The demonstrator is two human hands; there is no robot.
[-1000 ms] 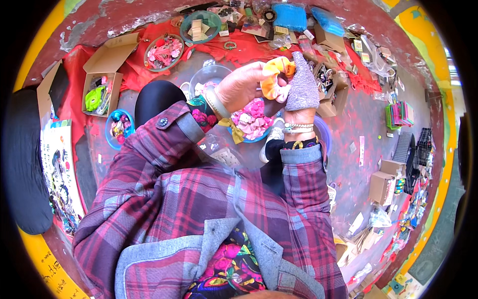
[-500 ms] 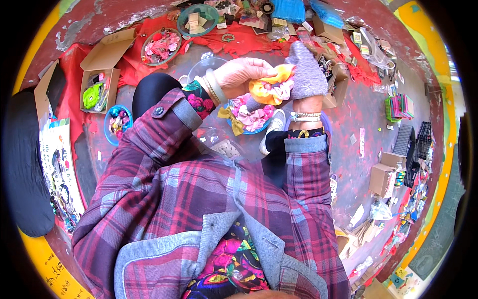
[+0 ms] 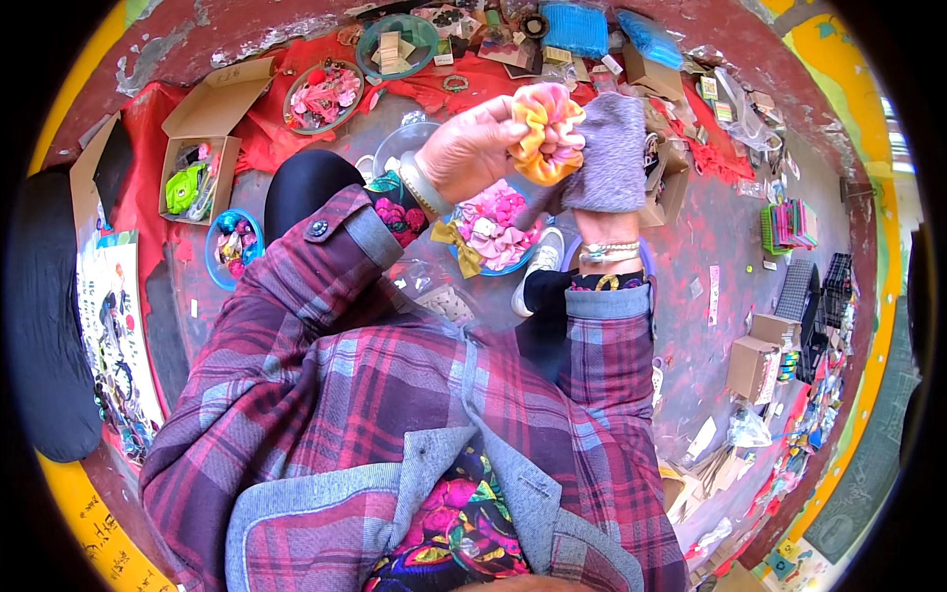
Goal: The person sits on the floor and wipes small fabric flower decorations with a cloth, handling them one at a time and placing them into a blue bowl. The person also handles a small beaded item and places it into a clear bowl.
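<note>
My left hand [image 3: 468, 153] pinches the left side of a yellow and pink scrunchie [image 3: 548, 133], which I hold up in front of me. A purplish-grey cloth [image 3: 616, 148] covers my right hand like a mitt, so its fingers are hidden; only the wrist with bracelets [image 3: 609, 253] shows below. The cloth's left edge meets the scrunchie's right side, and a loose end hangs down. Under my hands stands a blue-rimmed bowl of pink and magenta scrunchies [image 3: 498, 237]. A mustard-coloured bow [image 3: 459, 247] hangs over the bowl's left side.
A small blue basin [image 3: 219, 232] with shiny hair ties stands left of my knee [image 3: 308, 187]. Beyond it is an opened carton [image 3: 202, 183]. Farther off, a bowl of pink pieces [image 3: 324, 96] and a green bowl [image 3: 397, 46] sit on red cloth. A carton [image 3: 671, 183] stands right of the cloth.
My left hand and the scrunchie have risen slightly, and the scrunchie is turned more upright, its ring facing me. The grey cloth has shifted down and right, its top now flatter.
</note>
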